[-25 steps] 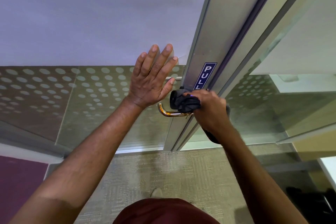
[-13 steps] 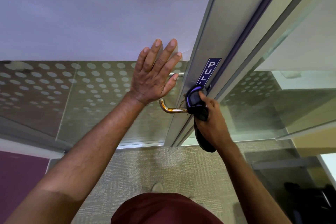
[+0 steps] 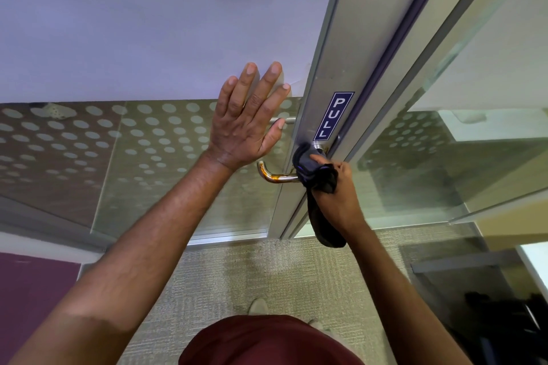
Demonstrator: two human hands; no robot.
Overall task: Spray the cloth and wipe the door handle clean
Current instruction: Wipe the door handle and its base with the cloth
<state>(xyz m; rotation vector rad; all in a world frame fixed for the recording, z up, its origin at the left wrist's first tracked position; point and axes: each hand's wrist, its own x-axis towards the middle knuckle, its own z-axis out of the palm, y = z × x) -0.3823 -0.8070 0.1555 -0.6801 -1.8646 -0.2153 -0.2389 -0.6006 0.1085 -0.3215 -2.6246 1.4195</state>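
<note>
Since a moment before, the right hand (image 3: pixel 338 195) had slid the cloth (image 3: pixel 308 163) right along the handle (image 3: pixel 275 176) to its base; fingers clenched on it. The left hand (image 3: pixel 249 121) stayed flat, fingers spread, on the glass (image 3: pixel 166 157). Wiping looked well underway.

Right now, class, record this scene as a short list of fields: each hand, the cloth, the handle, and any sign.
left hand: open, flat against the glass door
right hand: gripping the dark cloth
cloth: bunched around the base of the door handle, one end hanging down
door handle: lever, its curved end bare
sign: blue, reads PULL, above the handle
</note>
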